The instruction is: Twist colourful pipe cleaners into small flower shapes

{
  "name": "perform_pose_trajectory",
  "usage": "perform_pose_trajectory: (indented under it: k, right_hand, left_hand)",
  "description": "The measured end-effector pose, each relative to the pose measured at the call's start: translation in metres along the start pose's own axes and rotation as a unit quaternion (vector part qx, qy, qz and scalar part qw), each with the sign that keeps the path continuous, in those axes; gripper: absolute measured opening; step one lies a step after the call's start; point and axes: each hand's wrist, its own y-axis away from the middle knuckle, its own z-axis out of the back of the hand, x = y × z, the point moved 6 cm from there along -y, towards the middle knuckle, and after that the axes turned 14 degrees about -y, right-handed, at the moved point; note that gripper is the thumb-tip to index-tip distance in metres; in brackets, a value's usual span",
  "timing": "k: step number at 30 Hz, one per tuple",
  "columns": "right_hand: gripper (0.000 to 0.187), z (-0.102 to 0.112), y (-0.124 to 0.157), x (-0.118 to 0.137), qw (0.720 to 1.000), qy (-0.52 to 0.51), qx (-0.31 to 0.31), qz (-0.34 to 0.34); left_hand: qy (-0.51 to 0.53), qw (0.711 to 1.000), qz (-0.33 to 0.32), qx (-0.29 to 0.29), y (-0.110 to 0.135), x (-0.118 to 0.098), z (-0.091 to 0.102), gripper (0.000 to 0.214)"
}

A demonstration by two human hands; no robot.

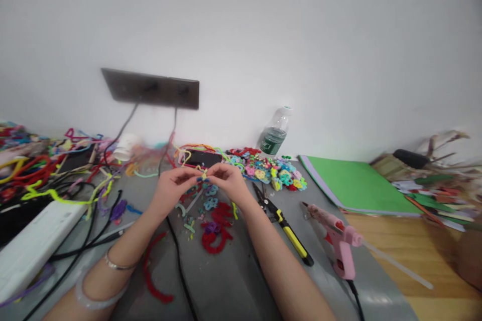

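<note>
My left hand [176, 183] and my right hand [226, 179] meet over the middle of the table. Thumbs and forefingers of both pinch a small pale yellow pipe cleaner piece [204, 174], its exact shape partly hidden by the fingertips. Just below them lie blue pipe cleaner flowers [211, 203] and a curled red pipe cleaner shape [222, 230] with a purple flower [212, 227] on it. Behind the hands is a phone [199, 157] with a dark screen. A bent red pipe cleaner [150, 271] rests between my forearms.
Yellow-black pliers [289, 235] and a pink glue gun [342, 241] lie right. A heap of small flowers [282, 173], a bottle [274, 133] and green sheets [357, 183] stand behind. Left are a white power strip [37, 246], black cables [176, 256] and tangled pipe cleaners [33, 165].
</note>
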Motion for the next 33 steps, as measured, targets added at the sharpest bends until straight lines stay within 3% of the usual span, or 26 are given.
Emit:
perform_pose_trajectory:
  k: [20, 28, 33]
  right_hand:
    - [0.018, -0.005, 0.004, 0.015, 0.994, 0.064, -0.02, 0.082]
    - [0.016, -0.009, 0.004, 0.018, 0.99, 0.092, -0.006, 0.103]
    - [0.014, -0.01, 0.005, 0.019, 0.987, 0.113, 0.001, 0.115]
  left_hand:
    - [0.051, 0.998, 0.028, -0.022, 0.005, -0.001, -0.006, 0.031]
    - [-0.03, 0.999, -0.037, -0.02, 0.006, -0.008, -0.001, 0.019]
    - [-0.025, 0.999, -0.038, -0.017, 0.004, -0.008, -0.001, 0.017]
